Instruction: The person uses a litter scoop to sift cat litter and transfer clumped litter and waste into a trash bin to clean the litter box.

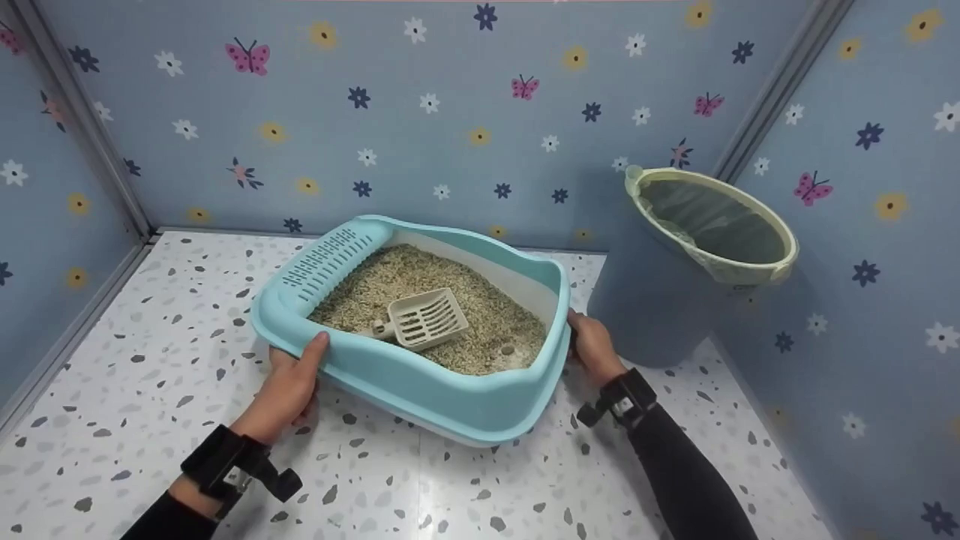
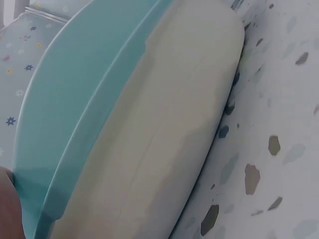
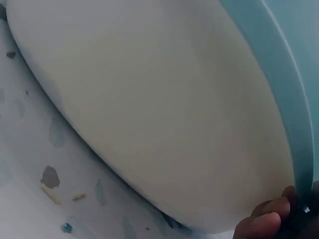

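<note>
A litter box (image 1: 442, 394) with a light blue rim and a pale base sits at an angle on the floor. Inside lies tan granular litter (image 1: 480, 300), and a beige slotted litter scoop (image 1: 427, 319) rests on top of it. My left hand (image 1: 292, 382) grips the near left part of the rim, thumb on top and fingers below. At the box's right end, my right hand (image 1: 595, 349) holds the rim from outside; its curled fingers (image 3: 264, 221) show under the blue edge in the right wrist view.
To the right stands a grey-blue trash bin (image 1: 660, 300) with a pale rim and a bag liner (image 1: 675, 229). Flowered walls (image 1: 450, 97) enclose the back and sides. The floor (image 1: 150, 352) is white with grey speckles.
</note>
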Demonstrator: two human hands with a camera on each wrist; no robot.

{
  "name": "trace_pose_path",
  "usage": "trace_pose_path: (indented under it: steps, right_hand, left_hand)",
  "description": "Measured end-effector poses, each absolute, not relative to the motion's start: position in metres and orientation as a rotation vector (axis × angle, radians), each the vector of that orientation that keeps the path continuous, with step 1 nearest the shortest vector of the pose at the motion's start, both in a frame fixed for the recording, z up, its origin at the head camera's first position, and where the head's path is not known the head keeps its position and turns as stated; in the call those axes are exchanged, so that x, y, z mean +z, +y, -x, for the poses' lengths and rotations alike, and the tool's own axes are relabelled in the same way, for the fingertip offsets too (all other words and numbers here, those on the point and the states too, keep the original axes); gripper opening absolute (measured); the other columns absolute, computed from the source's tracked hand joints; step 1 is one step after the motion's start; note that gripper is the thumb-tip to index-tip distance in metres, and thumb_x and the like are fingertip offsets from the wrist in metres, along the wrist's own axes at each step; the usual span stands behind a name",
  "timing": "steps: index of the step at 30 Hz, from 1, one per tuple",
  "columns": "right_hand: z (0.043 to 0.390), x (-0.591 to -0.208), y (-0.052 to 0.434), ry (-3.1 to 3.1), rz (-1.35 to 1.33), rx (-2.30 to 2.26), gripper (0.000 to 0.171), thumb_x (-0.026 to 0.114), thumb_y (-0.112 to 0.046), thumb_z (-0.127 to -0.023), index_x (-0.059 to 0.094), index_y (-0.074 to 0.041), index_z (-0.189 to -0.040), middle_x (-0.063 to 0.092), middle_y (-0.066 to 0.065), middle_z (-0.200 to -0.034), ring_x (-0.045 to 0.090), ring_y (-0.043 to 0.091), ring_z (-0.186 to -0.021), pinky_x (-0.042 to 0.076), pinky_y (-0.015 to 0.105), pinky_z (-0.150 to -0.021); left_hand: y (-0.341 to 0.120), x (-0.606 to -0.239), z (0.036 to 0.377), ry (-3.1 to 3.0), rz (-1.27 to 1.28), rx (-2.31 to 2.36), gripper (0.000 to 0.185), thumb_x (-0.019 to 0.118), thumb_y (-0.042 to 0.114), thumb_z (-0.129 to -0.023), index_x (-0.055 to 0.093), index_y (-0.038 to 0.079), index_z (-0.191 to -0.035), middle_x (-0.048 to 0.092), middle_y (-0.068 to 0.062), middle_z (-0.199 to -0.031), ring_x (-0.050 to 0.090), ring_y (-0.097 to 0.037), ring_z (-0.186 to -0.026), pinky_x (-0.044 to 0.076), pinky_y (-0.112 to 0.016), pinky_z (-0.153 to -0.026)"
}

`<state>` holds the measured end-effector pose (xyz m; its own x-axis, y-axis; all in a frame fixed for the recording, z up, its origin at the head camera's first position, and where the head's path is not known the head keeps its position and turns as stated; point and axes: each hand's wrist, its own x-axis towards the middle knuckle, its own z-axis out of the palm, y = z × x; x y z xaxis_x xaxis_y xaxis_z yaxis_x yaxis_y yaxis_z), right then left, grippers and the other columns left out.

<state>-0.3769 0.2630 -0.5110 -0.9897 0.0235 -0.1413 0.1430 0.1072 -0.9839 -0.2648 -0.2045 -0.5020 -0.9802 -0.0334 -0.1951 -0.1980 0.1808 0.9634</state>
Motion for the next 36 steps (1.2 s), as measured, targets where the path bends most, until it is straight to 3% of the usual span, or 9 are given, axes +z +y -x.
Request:
trace_pose_path:
  steps: [9, 14, 19, 24, 29, 33, 36]
  right_hand:
    - [0.361, -0.521, 0.255, 2.339, -0.134, -2.060, 0.054, 0.041, -0.041, -0.119, 0.057, -0.016, -0.074, 0.042, -0.001, -0.060, 0.035, 0.016, -0.052, 0.030, 0.031, -0.053]
    - [0.333, -0.526, 0.245, 2.276, -0.097, -2.135, 0.053, 0.039, -0.041, -0.121, 0.055, -0.015, -0.078, 0.040, -0.003, -0.060, 0.034, 0.012, -0.051, 0.029, 0.028, -0.050]
    - [0.309, -0.523, 0.243, 2.221, -0.034, -2.056, 0.055, 0.035, -0.041, -0.122, 0.055, -0.012, -0.080, 0.043, 0.001, -0.067, 0.037, 0.016, -0.055, 0.032, 0.028, -0.051]
    - [0.329, -0.518, 0.256, 2.302, -0.096, -1.950, 0.058, 0.041, -0.046, -0.120, 0.059, -0.013, -0.076, 0.047, 0.003, -0.066, 0.039, 0.017, -0.055, 0.031, 0.029, -0.050]
    - [0.358, -0.514, 0.262, 2.462, -0.128, -1.863, 0.050, 0.049, -0.046, -0.117, 0.063, -0.014, -0.081, 0.047, 0.004, -0.066, 0.041, 0.021, -0.057, 0.037, 0.032, -0.054]
    - [0.355, -0.516, 0.258, 2.519, -0.164, -1.856, 0.046, 0.047, -0.042, -0.117, 0.060, -0.014, -0.084, 0.044, 0.001, -0.064, 0.039, 0.017, -0.054, 0.034, 0.030, -0.053]
    - [0.343, -0.517, 0.252, 2.534, -0.144, -1.845, 0.047, 0.043, -0.040, -0.120, 0.058, -0.014, -0.083, 0.041, -0.002, -0.062, 0.036, 0.015, -0.052, 0.031, 0.029, -0.052]
  left_hand:
    - [-0.206, -0.507, 0.278, 2.320, 0.256, 1.967, 0.092, 0.043, 0.068, -0.114, -0.002, 0.005, -0.164, 0.042, 0.003, -0.059, 0.040, -0.011, -0.043, 0.037, -0.029, -0.040]
    - [-0.224, -0.506, 0.296, 2.314, 0.301, 1.888, 0.100, 0.041, 0.076, -0.109, 0.001, -0.002, -0.158, 0.046, 0.001, -0.061, 0.045, -0.012, -0.047, 0.039, -0.029, -0.045]
    - [-0.240, -0.504, 0.318, 2.334, 0.290, 1.842, 0.107, 0.037, 0.084, -0.106, 0.002, 0.002, -0.164, 0.047, -0.002, -0.067, 0.046, -0.014, -0.050, 0.042, -0.031, -0.047]
    - [-0.217, -0.502, 0.297, 2.303, 0.260, 1.892, 0.100, 0.032, 0.086, -0.106, 0.011, 0.004, -0.159, 0.047, -0.003, -0.068, 0.044, -0.014, -0.051, 0.038, -0.030, -0.046]
    - [-0.180, -0.495, 0.265, 2.208, 0.190, 1.958, 0.091, 0.038, 0.079, -0.109, 0.013, 0.005, -0.157, 0.045, -0.001, -0.065, 0.042, -0.013, -0.049, 0.034, -0.027, -0.043]
    - [-0.170, -0.490, 0.260, 2.199, 0.204, 1.971, 0.098, 0.046, 0.077, -0.109, 0.009, 0.001, -0.160, 0.042, 0.000, -0.065, 0.039, -0.011, -0.047, 0.033, -0.026, -0.043]
    - [-0.177, -0.490, 0.266, 2.245, 0.239, 1.914, 0.104, 0.044, 0.080, -0.107, 0.008, -0.004, -0.157, 0.042, -0.001, -0.066, 0.038, -0.011, -0.048, 0.032, -0.026, -0.044]
